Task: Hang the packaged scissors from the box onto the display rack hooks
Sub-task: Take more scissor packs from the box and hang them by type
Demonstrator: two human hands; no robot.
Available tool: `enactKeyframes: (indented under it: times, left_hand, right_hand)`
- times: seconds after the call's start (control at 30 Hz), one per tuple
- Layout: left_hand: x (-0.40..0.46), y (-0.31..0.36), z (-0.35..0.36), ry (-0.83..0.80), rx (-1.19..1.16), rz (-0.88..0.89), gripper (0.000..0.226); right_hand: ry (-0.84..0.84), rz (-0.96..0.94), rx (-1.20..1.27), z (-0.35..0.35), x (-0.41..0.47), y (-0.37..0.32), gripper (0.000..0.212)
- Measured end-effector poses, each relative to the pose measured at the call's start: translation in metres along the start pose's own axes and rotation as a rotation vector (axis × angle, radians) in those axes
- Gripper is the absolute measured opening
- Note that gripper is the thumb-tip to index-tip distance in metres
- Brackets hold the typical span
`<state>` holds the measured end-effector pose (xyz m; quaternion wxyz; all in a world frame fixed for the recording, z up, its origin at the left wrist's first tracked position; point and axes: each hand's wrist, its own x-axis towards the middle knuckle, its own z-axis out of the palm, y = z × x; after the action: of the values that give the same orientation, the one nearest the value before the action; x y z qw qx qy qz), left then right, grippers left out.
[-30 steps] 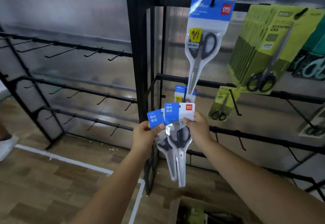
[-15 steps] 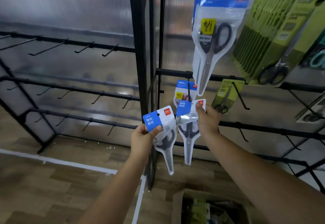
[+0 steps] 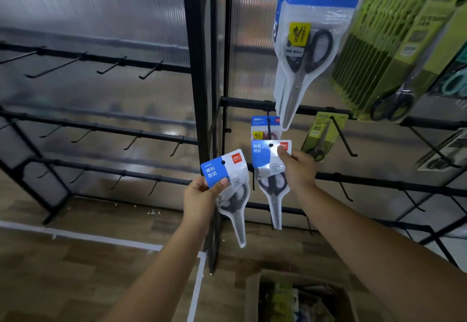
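My left hand (image 3: 202, 195) pinches the blue header of one packaged scissors (image 3: 231, 190), which hangs tilted below it. My right hand (image 3: 297, 167) pinches the top right corner of a second scissors pack (image 3: 267, 160) and holds it upright against the tip of a black rack hook (image 3: 270, 129). The hook tip shows at the pack's hang hole. Another small blue pack (image 3: 262, 126) hangs further back on the same hook. The cardboard box (image 3: 255, 294) sits open on the floor at the bottom.
Large blue-topped scissors packs (image 3: 310, 44) hang above the hook. Green packs (image 3: 394, 51) fill hooks at the upper right, and one small green pack (image 3: 321, 132) hangs right of my hand. The left rack (image 3: 101, 127) has bare hooks. A black upright post (image 3: 199, 94) divides the racks.
The two packs, held together a second ago, are now apart. My right hand has raised its pack up to the hook tip. My left hand stays lower left with the other pack.
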<state>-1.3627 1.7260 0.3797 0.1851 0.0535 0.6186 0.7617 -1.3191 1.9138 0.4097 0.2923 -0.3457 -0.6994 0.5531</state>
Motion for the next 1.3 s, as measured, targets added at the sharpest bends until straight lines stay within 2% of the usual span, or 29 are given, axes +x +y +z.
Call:
enactKeyframes:
  times: [0.2, 0.27, 0.33, 0.4, 0.47, 0.53, 0.6, 0.67, 0.73, 0.8, 0.87, 0.9, 1.03, 1.17, 1.3]
  left_hand:
    - [0.006, 0.009, 0.005, -0.007, -0.012, 0.025, 0.012]
    - [0.007, 0.013, 0.01, -0.003, -0.018, 0.024, 0.012]
    - [0.008, 0.018, 0.015, 0.003, -0.021, 0.037, 0.012]
    - [0.009, 0.023, 0.02, 0.003, -0.002, 0.057, 0.012]
    - [0.011, 0.025, 0.026, 0.01, 0.033, 0.063, 0.01]
    - [0.013, 0.024, 0.033, 0.003, 0.057, 0.053, 0.007]
    - [0.014, 0.02, 0.043, -0.009, 0.073, 0.039, 0.005]
    - [0.015, 0.014, 0.055, -0.034, 0.092, 0.035, 0.006]
    - [0.015, 0.01, 0.066, -0.076, 0.13, 0.052, 0.01]
    - [0.017, 0.006, 0.072, -0.096, 0.167, 0.062, 0.011]
    - [0.022, 0.005, 0.073, -0.085, 0.221, 0.069, 0.006]
    - [0.024, 0.007, 0.073, -0.079, 0.276, 0.076, 0.002]
    - [0.034, 0.013, 0.064, -0.041, 0.603, 0.147, 0.012]
    - [0.032, 0.022, 0.05, -0.054, 0.771, 0.197, 0.016]
    - [0.028, 0.026, 0.038, -0.079, 0.823, 0.23, 0.017]
  right_hand:
    - [-0.005, 0.189, -0.046, 0.015, 0.032, -0.014, 0.03]
    - [-0.068, 0.254, -0.105, 0.021, 0.046, -0.022, 0.021]
    - [-0.1, 0.32, -0.128, 0.026, 0.055, -0.023, 0.03]
    - [-0.061, 0.358, -0.092, 0.021, 0.05, -0.018, 0.038]
    - [-0.034, 0.332, -0.054, 0.012, 0.036, -0.007, 0.027]
    - [-0.13, 0.336, 0.048, 0.0, 0.013, -0.002, 0.015]
    - [-0.233, 0.261, 0.135, -0.011, -0.008, -0.001, 0.021]
    - [-0.257, 0.148, 0.176, -0.02, -0.022, -0.004, 0.026]
    - [-0.257, 0.071, 0.205, -0.025, -0.027, -0.008, 0.021]
    - [-0.231, 0.037, 0.177, -0.024, -0.023, -0.012, 0.017]
    - [-0.171, 0.02, 0.149, -0.019, -0.016, -0.014, 0.025]
    - [-0.14, 0.018, 0.141, -0.016, -0.012, -0.014, 0.029]
    - [-0.028, 0.031, 0.067, -0.007, -0.002, -0.005, 0.039]
    - [0.061, 0.018, -0.021, -0.005, -0.004, 0.011, 0.048]
    - [0.055, -0.022, 0.054, -0.005, -0.008, 0.008, 0.03]
